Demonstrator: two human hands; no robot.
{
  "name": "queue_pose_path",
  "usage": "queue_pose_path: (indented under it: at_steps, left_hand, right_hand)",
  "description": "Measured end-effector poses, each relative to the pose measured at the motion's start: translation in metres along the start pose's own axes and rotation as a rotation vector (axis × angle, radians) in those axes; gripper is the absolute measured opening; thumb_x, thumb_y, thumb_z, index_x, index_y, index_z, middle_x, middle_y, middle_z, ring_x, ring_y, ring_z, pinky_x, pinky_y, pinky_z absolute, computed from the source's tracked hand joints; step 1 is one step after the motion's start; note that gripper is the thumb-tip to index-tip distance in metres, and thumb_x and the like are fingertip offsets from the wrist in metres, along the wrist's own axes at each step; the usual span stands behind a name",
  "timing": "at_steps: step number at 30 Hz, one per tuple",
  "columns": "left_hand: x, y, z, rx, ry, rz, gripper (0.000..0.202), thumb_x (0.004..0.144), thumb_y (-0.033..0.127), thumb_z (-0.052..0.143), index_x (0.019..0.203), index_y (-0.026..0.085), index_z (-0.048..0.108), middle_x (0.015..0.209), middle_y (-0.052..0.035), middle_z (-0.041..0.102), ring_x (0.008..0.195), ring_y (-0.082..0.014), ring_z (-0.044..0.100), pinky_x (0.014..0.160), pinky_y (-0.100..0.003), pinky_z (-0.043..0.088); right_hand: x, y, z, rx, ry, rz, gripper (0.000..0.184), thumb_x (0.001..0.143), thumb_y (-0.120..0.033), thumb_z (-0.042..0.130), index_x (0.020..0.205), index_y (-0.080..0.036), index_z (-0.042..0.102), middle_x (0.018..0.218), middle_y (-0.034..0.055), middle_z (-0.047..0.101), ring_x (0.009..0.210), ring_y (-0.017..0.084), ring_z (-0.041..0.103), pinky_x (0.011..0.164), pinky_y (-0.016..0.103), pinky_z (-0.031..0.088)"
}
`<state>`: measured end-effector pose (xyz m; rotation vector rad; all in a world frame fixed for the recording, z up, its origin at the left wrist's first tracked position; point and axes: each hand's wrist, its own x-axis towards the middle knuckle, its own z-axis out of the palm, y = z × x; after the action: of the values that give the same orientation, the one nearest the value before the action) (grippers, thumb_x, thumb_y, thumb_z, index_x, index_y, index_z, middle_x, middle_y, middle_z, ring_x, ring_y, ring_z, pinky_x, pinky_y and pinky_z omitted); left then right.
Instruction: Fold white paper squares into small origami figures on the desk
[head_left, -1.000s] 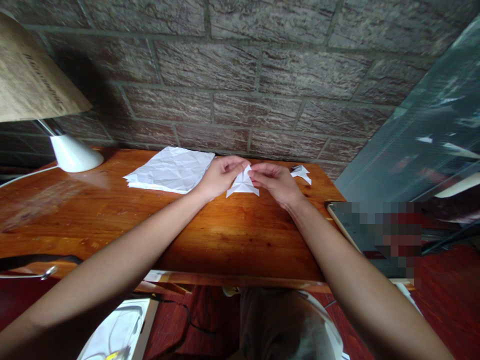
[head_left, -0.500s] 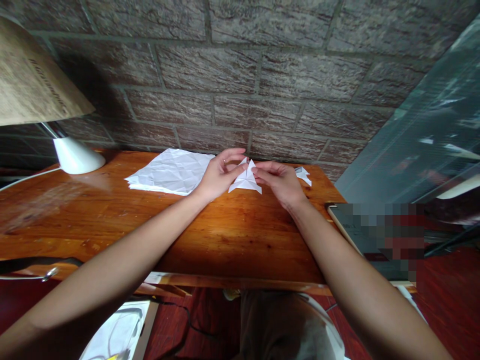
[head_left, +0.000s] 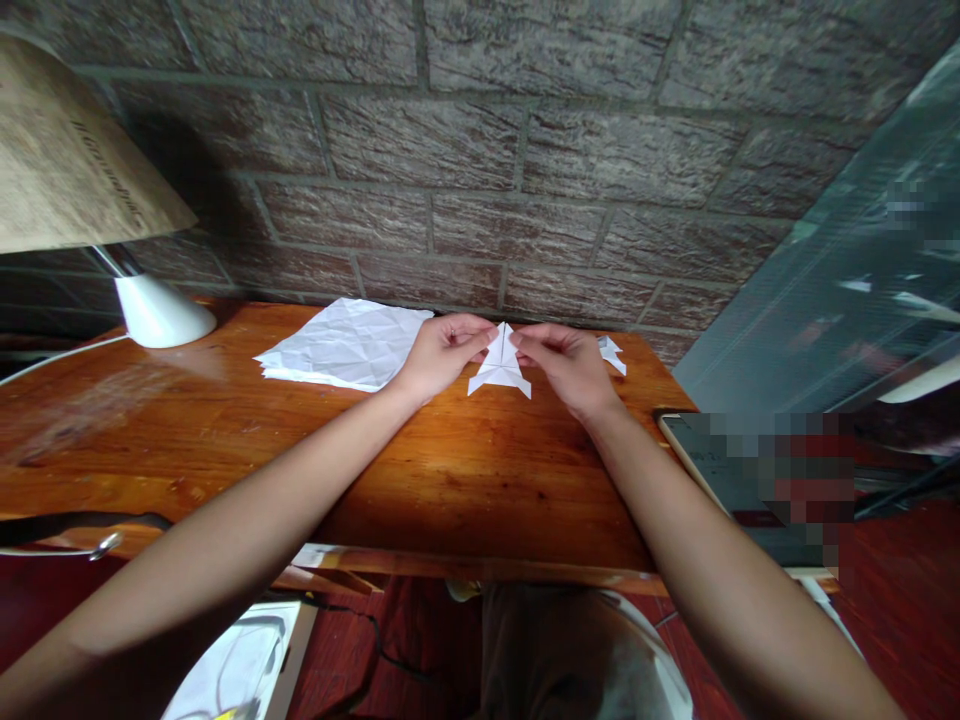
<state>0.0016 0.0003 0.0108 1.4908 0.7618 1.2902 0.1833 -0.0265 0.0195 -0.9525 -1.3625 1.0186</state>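
A small folded white paper figure [head_left: 500, 370] with two pointed lower corners is held upright just above the wooden table [head_left: 420, 470], near its far edge. My left hand [head_left: 441, 356] pinches its upper left side with thumb and fingers closed. My right hand [head_left: 564, 364] pinches its upper right side in the same way. Both forearms reach forward across the table.
A creased white paper sheet [head_left: 346, 344] lies left of my hands. A second small folded paper piece [head_left: 612, 353] sits behind my right hand. A lamp with a white base [head_left: 161, 316] stands at the far left. A brick wall backs the table; a dark flat object [head_left: 720, 470] lies right.
The paper figure has been turned and lowered a little between my fingers, its point now straight up. My left fingers, lifted half a second ago, are closed on it again.
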Motion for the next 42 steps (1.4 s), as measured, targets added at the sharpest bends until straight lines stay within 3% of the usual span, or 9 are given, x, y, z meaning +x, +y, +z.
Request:
queue_pose_path:
  at_steps: [17, 22, 30, 36, 42]
  left_hand:
    - [-0.002, -0.001, 0.001, 0.043, -0.029, 0.039, 0.035, 0.073, 0.047, 0.083, 0.087, 0.016, 0.075, 0.083, -0.0049, 0.077, 0.073, -0.015, 0.068, 0.07, -0.029, 0.055]
    - [-0.002, 0.001, 0.003, -0.014, -0.007, 0.026, 0.041, 0.066, 0.049, 0.087, 0.087, 0.016, 0.075, 0.081, -0.0045, 0.077, 0.075, -0.0162, 0.069, 0.07, -0.029, 0.055]
    - [-0.004, 0.007, 0.003, -0.094, 0.011, -0.062, 0.043, 0.06, 0.042, 0.092, 0.092, 0.018, 0.077, 0.085, -0.0042, 0.078, 0.079, -0.0155, 0.07, 0.069, -0.026, 0.054]
    - [-0.002, 0.003, -0.002, -0.192, -0.039, -0.179, 0.032, 0.061, 0.034, 0.092, 0.087, 0.02, 0.08, 0.089, -0.0049, 0.078, 0.081, -0.0143, 0.07, 0.07, -0.025, 0.055]
    - [-0.002, 0.001, -0.006, -0.275, -0.104, -0.259, 0.03, 0.06, 0.03, 0.094, 0.086, 0.02, 0.082, 0.091, -0.0058, 0.078, 0.082, -0.0142, 0.071, 0.073, -0.025, 0.056]
  right_hand:
    - [-0.002, -0.003, 0.001, -0.058, -0.028, -0.041, 0.032, 0.066, -0.049, 0.086, 0.08, -0.021, 0.077, 0.08, 0.0016, 0.075, 0.071, 0.014, 0.062, 0.073, 0.03, 0.053]
    - [-0.001, -0.002, 0.002, -0.032, -0.024, -0.035, 0.033, 0.064, -0.047, 0.088, 0.08, -0.021, 0.077, 0.081, 0.0017, 0.075, 0.072, 0.014, 0.063, 0.075, 0.031, 0.054]
    - [-0.002, -0.001, 0.002, -0.021, -0.007, -0.063, 0.033, 0.064, -0.044, 0.089, 0.086, -0.022, 0.078, 0.086, 0.0017, 0.077, 0.078, 0.016, 0.066, 0.077, 0.032, 0.054]
    - [-0.004, -0.003, 0.003, -0.014, -0.065, -0.07, 0.029, 0.066, -0.044, 0.088, 0.085, -0.024, 0.079, 0.089, 0.0011, 0.078, 0.081, 0.017, 0.067, 0.084, 0.034, 0.054]
    - [-0.005, -0.006, 0.002, -0.048, -0.083, -0.049, 0.031, 0.064, -0.048, 0.088, 0.079, -0.022, 0.078, 0.081, 0.0002, 0.076, 0.074, 0.015, 0.062, 0.078, 0.031, 0.051]
